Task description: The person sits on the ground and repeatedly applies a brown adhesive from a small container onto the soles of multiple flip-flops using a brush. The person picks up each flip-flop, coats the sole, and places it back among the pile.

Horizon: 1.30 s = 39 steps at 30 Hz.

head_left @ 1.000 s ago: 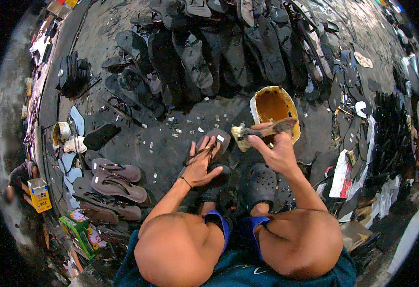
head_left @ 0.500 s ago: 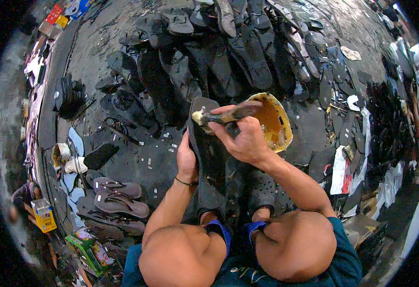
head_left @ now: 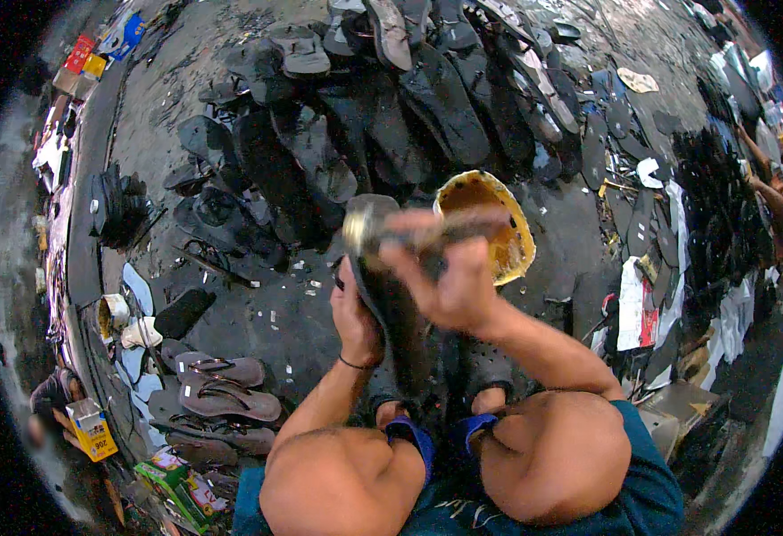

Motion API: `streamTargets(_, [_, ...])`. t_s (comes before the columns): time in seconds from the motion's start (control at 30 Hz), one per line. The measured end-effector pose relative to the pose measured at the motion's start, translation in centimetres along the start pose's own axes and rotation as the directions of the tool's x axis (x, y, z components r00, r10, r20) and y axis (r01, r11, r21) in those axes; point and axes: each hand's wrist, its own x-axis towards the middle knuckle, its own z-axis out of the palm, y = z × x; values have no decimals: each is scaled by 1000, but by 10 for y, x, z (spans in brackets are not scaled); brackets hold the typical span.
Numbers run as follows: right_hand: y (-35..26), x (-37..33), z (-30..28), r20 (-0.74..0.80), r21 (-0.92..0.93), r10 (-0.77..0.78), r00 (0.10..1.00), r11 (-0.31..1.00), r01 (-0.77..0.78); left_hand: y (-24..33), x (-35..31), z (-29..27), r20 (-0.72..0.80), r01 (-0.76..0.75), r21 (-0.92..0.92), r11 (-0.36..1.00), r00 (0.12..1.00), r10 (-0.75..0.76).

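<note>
A long dark sandal sole (head_left: 400, 322) stands tilted between my legs. My left hand (head_left: 356, 322) is wrapped round its left edge, gripping it. My right hand (head_left: 463, 286) pinches the handle of a brush (head_left: 454, 225), both smeared by motion. The brush's pale bristle end lies over the top end of the sole. Just beyond my right hand sits a yellow-rimmed tub (head_left: 529, 250) with amber, glue-like stuff inside; the brush handle crosses over its left side.
Many dark sandals and soles (head_left: 445, 107) lie heaped ahead. Finished-looking brown flip-flops (head_left: 231, 393) are stacked at left, near a green box (head_left: 173, 487). Scraps and a white-red packet (head_left: 634, 308) litter the right. A person's hand holds a yellow box (head_left: 92, 429) at far left.
My right hand and the brush have moved in a quick, blurred stroke at the sole's top end. My left hand still grips the sole. The whole view has shifted slightly.
</note>
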Motion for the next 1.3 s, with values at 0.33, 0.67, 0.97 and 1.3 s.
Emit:
streamTargets(0.33, [-5,6,-16,297,554,698,652,430,-713,17,36,-23,142,-174,-270,947,966,218])
streamTargets(0.67, [5,-65,-3,769,281,554,321,158,-947,63,43,5,39,-7,-334,943,999,22])
streamTargets(0.97, [17,-67,-18,708,338,601,372,175,-925,7,14,-34,144,384,-295,875,923,-356])
streamTargets(1.3, [3,-59,-22,710,347,580,398,204,-916,25,6,-5,201,396,-260,880,914,-352])
